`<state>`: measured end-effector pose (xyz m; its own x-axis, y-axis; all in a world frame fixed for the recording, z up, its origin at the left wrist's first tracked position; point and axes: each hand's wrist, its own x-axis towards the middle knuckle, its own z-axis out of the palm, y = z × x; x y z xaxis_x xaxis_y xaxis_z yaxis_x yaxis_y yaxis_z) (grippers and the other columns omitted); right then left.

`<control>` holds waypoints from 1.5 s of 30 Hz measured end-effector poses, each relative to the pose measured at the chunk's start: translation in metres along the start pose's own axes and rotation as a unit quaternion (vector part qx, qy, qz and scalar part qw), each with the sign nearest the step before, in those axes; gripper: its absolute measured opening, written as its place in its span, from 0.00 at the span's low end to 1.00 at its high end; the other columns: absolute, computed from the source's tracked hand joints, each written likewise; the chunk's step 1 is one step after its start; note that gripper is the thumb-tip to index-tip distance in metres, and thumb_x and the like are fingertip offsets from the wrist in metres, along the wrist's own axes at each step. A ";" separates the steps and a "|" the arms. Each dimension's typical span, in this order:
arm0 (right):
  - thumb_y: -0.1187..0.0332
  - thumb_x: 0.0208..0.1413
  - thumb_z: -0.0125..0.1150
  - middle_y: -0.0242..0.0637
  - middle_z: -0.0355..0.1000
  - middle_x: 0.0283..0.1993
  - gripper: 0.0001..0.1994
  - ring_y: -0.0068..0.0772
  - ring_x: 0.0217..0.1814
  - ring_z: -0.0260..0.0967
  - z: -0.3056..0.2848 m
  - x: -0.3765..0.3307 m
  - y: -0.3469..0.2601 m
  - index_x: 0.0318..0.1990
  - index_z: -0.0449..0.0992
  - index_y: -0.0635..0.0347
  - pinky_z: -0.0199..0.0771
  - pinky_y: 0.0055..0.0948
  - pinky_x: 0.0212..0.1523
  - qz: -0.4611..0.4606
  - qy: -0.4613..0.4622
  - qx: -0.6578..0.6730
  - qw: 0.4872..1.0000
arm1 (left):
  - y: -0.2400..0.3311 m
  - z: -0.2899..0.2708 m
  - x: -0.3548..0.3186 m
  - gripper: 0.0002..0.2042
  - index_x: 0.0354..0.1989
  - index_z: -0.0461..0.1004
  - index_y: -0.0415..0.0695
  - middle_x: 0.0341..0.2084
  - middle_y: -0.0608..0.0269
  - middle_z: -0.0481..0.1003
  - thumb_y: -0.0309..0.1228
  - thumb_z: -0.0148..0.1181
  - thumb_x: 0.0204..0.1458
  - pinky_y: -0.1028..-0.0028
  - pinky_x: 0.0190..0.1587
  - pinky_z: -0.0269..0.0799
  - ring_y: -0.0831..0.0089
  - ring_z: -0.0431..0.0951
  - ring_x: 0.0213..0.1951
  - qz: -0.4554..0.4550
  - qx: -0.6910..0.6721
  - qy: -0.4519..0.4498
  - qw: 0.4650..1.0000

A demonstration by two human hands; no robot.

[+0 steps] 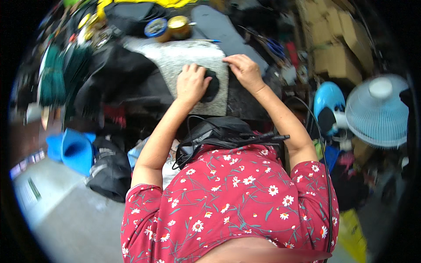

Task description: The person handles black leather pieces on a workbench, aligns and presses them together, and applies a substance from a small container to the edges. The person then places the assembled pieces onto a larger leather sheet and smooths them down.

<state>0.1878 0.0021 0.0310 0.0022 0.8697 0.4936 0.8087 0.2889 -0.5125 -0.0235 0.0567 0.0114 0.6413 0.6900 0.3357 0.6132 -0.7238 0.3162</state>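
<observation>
left hand (191,83): palm down on the grey stone slab (184,59), fingers spread flat, pressing on the left edge of a black rounded piece (212,86); not curled around it, just laid over it.
right hand (245,70): fingers bent, tips down at the slab's upper right corner; whether it pinches anything under the fingertips, cannot tell.
black rounded piece: lies on the slab, toward its lower right part, partly under the left hand; looks like leather or rubber, exact kind unclear.
grey stone slab: speckled, rectangular, flat on the cluttered bench, straight ahead of the person; both hands are over it.
round tins (167,27): two, one blue-topped, one gold-topped, just beyond the slab's far edge.
pen-like tool (204,40): thin, lying at the slab's far edge, close to the tins.
dark strip (219,26): long grey-black piece beyond the slab's far right corner.
green bundle (52,76): dark green strands, well left of the slab.
black bag (215,131): mesh-sided, on the person's lap, just below the slab's near edge, cable across it.
blue scoop-shaped thing (76,151): on the floor, below and left of the slab.
fan (378,111): pale blue, well right of the slab, beside a blue-and-white object (329,103).
cardboard boxes (335,41): stacked, right of the slab, above the fan.
clothing: red floral top (232,197), short sleeves, bare forearms.
</observation>
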 end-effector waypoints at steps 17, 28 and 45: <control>0.70 0.54 0.56 0.44 0.76 0.37 0.05 0.43 0.43 0.72 -0.264 -0.275 -0.137 0.35 0.75 0.61 0.70 0.38 0.49 0.395 0.084 0.438 0.803 | -0.006 0.003 0.038 0.19 0.46 0.67 0.38 0.42 0.41 0.71 0.38 0.63 0.53 0.53 0.42 0.75 0.43 0.77 0.42 0.000 -0.022 -0.238 0.971; 0.70 0.58 0.56 0.38 0.77 0.46 0.12 0.42 0.46 0.74 -0.411 -0.372 -0.097 0.48 0.77 0.58 0.70 0.33 0.49 0.528 -0.008 -0.367 0.766 | -0.003 0.000 0.029 0.20 0.47 0.68 0.38 0.43 0.43 0.71 0.37 0.63 0.53 0.56 0.40 0.77 0.46 0.79 0.40 -0.008 -0.019 -0.212 0.977; 0.62 0.63 0.54 0.43 0.79 0.44 0.14 0.38 0.44 0.77 -0.390 -0.344 -0.067 0.48 0.79 0.59 0.74 0.35 0.48 0.503 -0.042 -0.358 0.785 | -0.020 -0.008 0.044 0.16 0.42 0.76 0.40 0.38 0.47 0.78 0.40 0.63 0.52 0.58 0.47 0.72 0.50 0.78 0.44 -0.010 -0.042 -0.210 0.977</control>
<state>0.3617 -0.4727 0.1694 0.8376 0.5456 0.0285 0.5461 -0.8346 -0.0716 -0.0117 0.1015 0.0268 0.7727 0.6321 -0.0587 0.5993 -0.6958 0.3959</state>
